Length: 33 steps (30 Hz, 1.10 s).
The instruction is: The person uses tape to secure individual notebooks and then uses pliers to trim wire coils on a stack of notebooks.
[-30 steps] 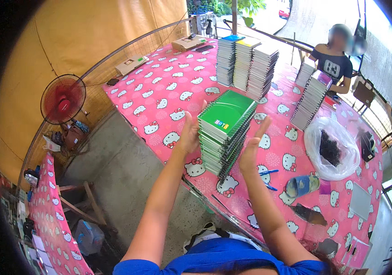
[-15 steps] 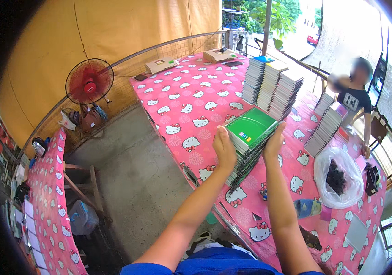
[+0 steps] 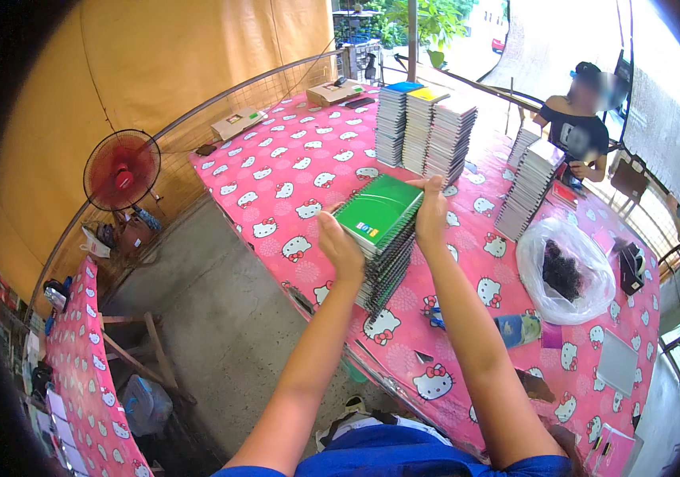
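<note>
A stack of spiral-bound notebooks (image 3: pixel 379 213) with a green top cover stands on the pink table, clasped between my hands. My left hand (image 3: pixel 341 248) presses its palm against the near left side, thumb raised by the corner. Along the right side lies my right hand (image 3: pixel 433 216), its fingers reaching round the far edge. Black coil bindings show down the stack's near right face. Behind it rise taller notebook stacks with a blue cover (image 3: pixel 401 88), a yellow cover (image 3: pixel 427 95) and a pale cover (image 3: pixel 453 107).
Right of my hands are a notebook stack (image 3: pixel 527 191), a clear plastic bag (image 3: pixel 526 274) of black coils and blue-handled scissors (image 3: pixel 435 313). Across the table a person (image 3: pixel 577 131) holds something dark. Cardboard boxes (image 3: pixel 238 124) lie far left; a red fan (image 3: pixel 123 171) stands beyond the table.
The green-covered stack looks more squared up between my hands, its top notebook less skewed. My view has turned slightly right. The person across has raised a hand from the table.
</note>
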Motion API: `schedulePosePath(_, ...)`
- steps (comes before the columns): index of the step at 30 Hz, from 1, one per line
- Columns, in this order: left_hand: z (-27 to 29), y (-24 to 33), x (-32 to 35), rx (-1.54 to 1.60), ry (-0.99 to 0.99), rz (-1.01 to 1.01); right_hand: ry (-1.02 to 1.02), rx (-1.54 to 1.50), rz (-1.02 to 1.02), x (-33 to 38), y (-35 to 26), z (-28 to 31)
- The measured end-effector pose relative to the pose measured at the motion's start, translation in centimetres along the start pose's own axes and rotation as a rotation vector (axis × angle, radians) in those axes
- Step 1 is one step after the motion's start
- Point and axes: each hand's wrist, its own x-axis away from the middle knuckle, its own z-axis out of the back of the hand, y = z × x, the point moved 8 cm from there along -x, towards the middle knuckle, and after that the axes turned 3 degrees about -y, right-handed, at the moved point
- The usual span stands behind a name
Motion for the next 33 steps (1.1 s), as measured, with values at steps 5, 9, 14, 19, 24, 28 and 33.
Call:
schedulePosePath(5,3.8,-0.9,-1.2,-0.033,0.046,-0.071,-0.136,0.218,0.053,4.3,-0.4,3.3)
schedulePosePath(9,4.5,2.7,1.9,0.087,-0.064,0.162,-0.681,1.051,-0.073,16.4,6.6,10.2)
schedulePosePath(14,1.2,6.3,5.6,-0.081,-0.318,-0.188,-0.720,1.192,-0.230,21.8,10.2,14.3)
schedulePosePath(19,1.5,5.8,6.1,-0.173,-0.309,-0.218,-0.650,1.140,-0.035,20.3,9.9,12.3)
schedulePosePath(24,0.5,8.4,6.3,-0.316,-0.344,-0.316,-0.639,1.155,0.003,18.4,9.3,11.5)
schedulePosePath(28,1.4,8.0,5.9,-0.305,-0.367,-0.249,-0.557,0.811,0.064,14.2,-2.8,6.1)
schedulePosePath(33,1.1,8.2,5.8,-0.294,-0.347,-0.184,-0.587,0.919,0.264,11.2,-11.6,2.5)
